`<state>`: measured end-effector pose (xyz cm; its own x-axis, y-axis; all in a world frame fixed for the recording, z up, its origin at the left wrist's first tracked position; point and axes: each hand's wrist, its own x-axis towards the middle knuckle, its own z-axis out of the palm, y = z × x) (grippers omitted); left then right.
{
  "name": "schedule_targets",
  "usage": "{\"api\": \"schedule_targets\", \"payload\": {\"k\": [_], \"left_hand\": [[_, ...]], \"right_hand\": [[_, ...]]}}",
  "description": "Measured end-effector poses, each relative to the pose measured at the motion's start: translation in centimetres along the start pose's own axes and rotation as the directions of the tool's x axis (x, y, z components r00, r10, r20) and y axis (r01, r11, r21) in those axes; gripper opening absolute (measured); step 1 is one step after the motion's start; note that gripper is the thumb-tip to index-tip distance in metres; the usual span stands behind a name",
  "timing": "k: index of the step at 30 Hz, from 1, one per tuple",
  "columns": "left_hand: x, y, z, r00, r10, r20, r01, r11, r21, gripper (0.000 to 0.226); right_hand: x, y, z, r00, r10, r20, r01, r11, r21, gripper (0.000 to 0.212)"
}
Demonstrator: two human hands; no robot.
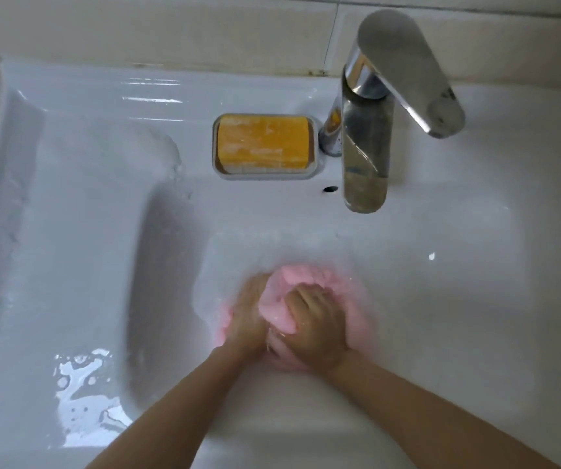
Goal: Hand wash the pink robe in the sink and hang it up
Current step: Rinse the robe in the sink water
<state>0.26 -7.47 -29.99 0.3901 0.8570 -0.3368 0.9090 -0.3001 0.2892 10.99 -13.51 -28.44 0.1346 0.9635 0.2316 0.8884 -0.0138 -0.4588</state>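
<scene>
Pink robe (281, 301) sits bunched in sink (69, 198) near front edge, w/ left hand (248, 316) & right hand (316, 319) together, both gripping it. Washing looks underway; rinse, wring & hanging prob. remain.

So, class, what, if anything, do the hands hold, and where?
The pink robe: the left hand has its grip on the left side, the right hand on the top folds.

The pink robe (274, 299), bunched in our left hand (248, 316) and right hand (319, 323), fills the basin's middle. We have open sink (86, 231) to either side. Ahead, the faucet (367, 157) overhangs the basin; the soap dish (265, 174) sits just left of it on the back ledge.
</scene>
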Motion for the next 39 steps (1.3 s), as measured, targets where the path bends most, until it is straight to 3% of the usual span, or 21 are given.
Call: {"api": "schedule_targets", "payload": {"k": [1, 2, 3, 4, 6, 7, 10, 12, 14, 16, 17, 19, 24, 27, 29, 33, 39], "left_hand": [[-0.5, -0.7, 0.1, 0.995, -0.096, -0.029, 0.092, 0.990, -0.103, 0.030], [-0.9, -1.1, 0.4, 0.997, -0.080, -0.016, 0.078, 0.994, -0.071, 0.035], [-0.9, -0.9, 0.3, 1.000, 0.002, 0.016, 0.000, 0.989, -0.150, 0.036], [-0.6, 0.0, 0.4, 0.998, 0.023, -0.055, -0.035, 0.972, -0.231, 0.036], [-0.4, 0.0, 0.3, 1.000, -0.012, -0.005, 0.010, 0.955, -0.296, 0.035], [-0.5, 0.1, 0.1, 0.999, 0.042, -0.009, -0.042, 0.953, -0.299, 0.034], [-0.8, 0.1, -2.1, 0.999, 0.028, 0.016, -0.020, 0.923, -0.384, 0.051], [-1.5, -0.5, -3.8, 0.996, 0.087, -0.031, -0.091, 0.875, -0.476, 0.065], [-2.7, -1.5, -5.5, 0.989, 0.098, -0.113, -0.145, 0.821, -0.552, 0.061], [-4.2, -2.5, -7.0, 0.980, 0.000, -0.200, -0.130, 0.759, -0.638, 0.049], [-4.9, -2.9, -7.5, 0.968, -0.050, -0.248, -0.136, 0.724, -0.677, 0.047], [-5.9, -2.9, -8.7, 0.946, -0.157, -0.283, -0.100, 0.689, -0.718, 0.044], [-7.0, -2.8, -9.8, 0.870, -0.406, -0.280, 0.049, 0.635, -0.771, 0.058], [-7.2, -3.4, -9.8, 0.852, -0.465, -0.239, 0.125, 0.625, -0.770, 0.057], [-7.2, -3.7, -9.8, 0.852, -0.476, -0.217, 0.167, 0.640, -0.750, 0.057], [-7.2, -3.4, -9.5, 0.839, -0.508, -0.194, 0.220, 0.643, -0.734, 0.067], [-7.2, -3.0, -9.3, 0.829, -0.531, -0.176, 0.239, 0.620, -0.747, 0.061]], "right_hand": [[0.4, 0.5, 0.7, 0.998, 0.023, -0.061, -0.026, 0.998, -0.049, 0.024], [1.1, 1.2, 1.3, 0.993, 0.023, -0.115, -0.034, 0.995, -0.092, 0.036], [1.7, 1.9, 1.7, 0.990, 0.024, -0.137, -0.043, 0.990, -0.136, 0.042], [2.3, 2.5, 2.0, 0.994, 0.049, -0.100, -0.063, 0.987, -0.150, 0.042], [3.4, 3.5, 2.1, 0.996, 0.088, 0.032, -0.082, 0.984, -0.156, 0.034], [4.0, 3.6, 1.9, 0.989, 0.098, 0.107, -0.081, 0.985, -0.153, 0.034], [5.3, 3.2, -0.3, 0.926, 0.200, 0.319, -0.204, 0.979, -0.019, 0.028], [5.1, 4.2, -1.7, 0.872, 0.277, 0.404, -0.402, 0.875, 0.268, 0.021], [4.3, 5.9, -3.2, 0.811, 0.479, 0.335, -0.585, 0.667, 0.463, 0.023], [2.7, 7.1, -3.9, 0.725, 0.647, 0.237, -0.688, 0.661, 0.299, 0.020], [1.5, 7.5, -3.8, 0.713, 0.659, 0.238, -0.697, 0.701, 0.147, 0.016], [-0.7, 7.0, -3.3, 0.784, 0.551, 0.285, -0.549, 0.830, -0.097, 0.013], [-2.1, 5.3, -2.9, 0.892, 0.307, 0.332, -0.275, 0.951, -0.141, 0.020], [-1.3, 5.1, -3.0, 0.830, 0.437, 0.346, -0.423, 0.898, -0.120, 0.012], [-0.3, 5.1, -3.1, 0.776, 0.523, 0.352, -0.499, 0.851, -0.164, 0.025], [1.6, 5.5, -2.7, 0.743, 0.552, 0.380, -0.473, 0.833, -0.285, 0.043], [3.0, 5.5, -2.1, 0.702, 0.561, 0.438, -0.436, 0.825, -0.359, 0.050]]}}
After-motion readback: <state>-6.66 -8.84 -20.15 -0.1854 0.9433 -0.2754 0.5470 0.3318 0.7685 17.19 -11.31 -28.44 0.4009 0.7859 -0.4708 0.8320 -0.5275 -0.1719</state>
